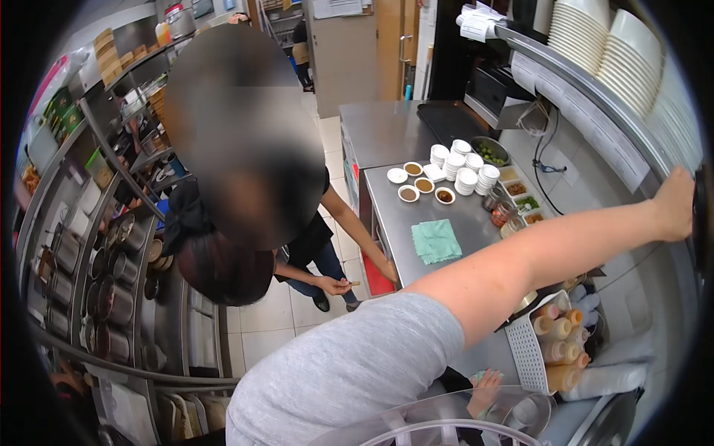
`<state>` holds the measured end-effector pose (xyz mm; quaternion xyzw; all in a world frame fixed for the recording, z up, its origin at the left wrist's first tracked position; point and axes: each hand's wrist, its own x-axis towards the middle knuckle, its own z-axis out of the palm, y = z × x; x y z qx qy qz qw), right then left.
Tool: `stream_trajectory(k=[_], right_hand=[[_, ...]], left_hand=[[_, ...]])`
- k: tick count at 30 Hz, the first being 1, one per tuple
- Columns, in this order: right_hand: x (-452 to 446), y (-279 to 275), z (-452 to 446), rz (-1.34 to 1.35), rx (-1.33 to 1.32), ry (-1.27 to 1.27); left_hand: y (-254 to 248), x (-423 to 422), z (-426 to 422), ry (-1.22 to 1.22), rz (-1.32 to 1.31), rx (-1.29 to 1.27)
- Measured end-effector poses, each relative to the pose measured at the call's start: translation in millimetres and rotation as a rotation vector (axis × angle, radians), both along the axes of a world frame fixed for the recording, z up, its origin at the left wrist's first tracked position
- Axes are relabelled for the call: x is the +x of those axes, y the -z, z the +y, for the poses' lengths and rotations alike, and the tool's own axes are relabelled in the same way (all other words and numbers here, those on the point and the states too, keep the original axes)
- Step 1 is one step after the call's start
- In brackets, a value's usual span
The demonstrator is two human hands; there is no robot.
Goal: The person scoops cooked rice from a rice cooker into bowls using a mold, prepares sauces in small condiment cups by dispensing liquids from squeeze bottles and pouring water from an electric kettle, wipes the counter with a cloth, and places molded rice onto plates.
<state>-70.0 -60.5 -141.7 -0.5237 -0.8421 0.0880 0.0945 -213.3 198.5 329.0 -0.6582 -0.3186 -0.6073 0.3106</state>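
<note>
My left arm, in a grey sleeve, stretches across the view to the right. My left hand is raised at the right edge beside a dark rounded object; its fingers are mostly hidden. Low in the view, my right hand is on a pale green cloth at the counter, left of a white basket of sauce bottles. A folded green cloth lies on the steel counter, beyond my left arm. Small sauce bowls and stacked white dishes stand behind it.
A co-worker in dark clothes stands across the counter's left side, holding a small item. Garnish trays and jars line the counter's back. Stacked white containers stand on the upper shelf. Pot racks fill the left.
</note>
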Motion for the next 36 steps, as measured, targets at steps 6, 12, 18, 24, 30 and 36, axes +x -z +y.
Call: stream_trajectory(k=[6, 12, 18, 24, 30, 36], right_hand=[[-72.0, -25.5, 10.9, 0.028, -0.077, -0.171], [-126.1, 1.2, 34.5, 0.136, -0.023, -0.325], [-176.2, 3.9, 61.4, 0.187, 0.02, -0.489], [-226.2, 11.0, 92.4, 0.206, 0.064, -0.576], [-259.6, 31.1, 131.3, 0.275, 0.095, -0.629], [-196.5, 38.1, 113.6, 0.275, 0.045, -0.443]], left_hand=[[6.4, -3.7, 5.4, 0.037, -0.058, 0.214], [4.1, -26.8, -38.9, 0.069, 0.008, 0.415], [4.1, -28.1, -33.5, 0.098, 0.003, 0.46], [3.2, -27.6, -30.6, 0.111, 0.016, 0.457], [7.8, -7.9, 8.3, -0.112, 0.12, 0.134], [5.8, -15.5, -25.0, 0.141, 0.036, 0.016]])
